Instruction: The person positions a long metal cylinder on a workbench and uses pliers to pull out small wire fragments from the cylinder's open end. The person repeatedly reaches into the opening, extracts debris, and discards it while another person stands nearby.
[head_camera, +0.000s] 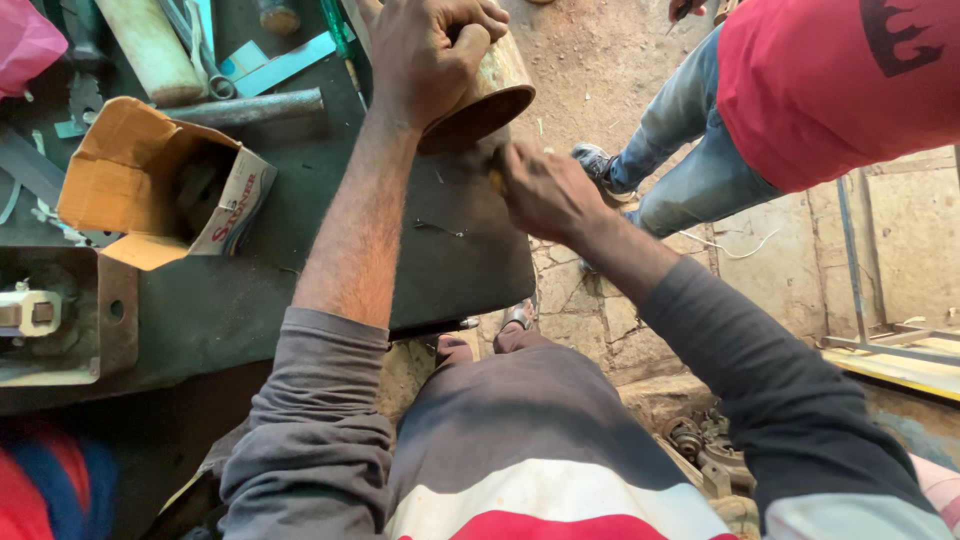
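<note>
At the far edge of a dark metal workbench (300, 290), a rusty brown metal cylinder (490, 95) lies tilted on its side, its open end facing the stone floor (580, 310). Left hand (425, 55) wraps tightly over the top of the cylinder, fingers curled closed around it. Right hand (545, 190) sits just below the open rim, fingers pinched closed on a small tool whose tip is hidden. Left of the arms, an open cardboard box (150, 185) rests on the bench, with a steel bar (250, 108) and wooden handle (150, 45) beyond. Another person in a red shirt (830, 80) and jeans stands nearby.
</note>
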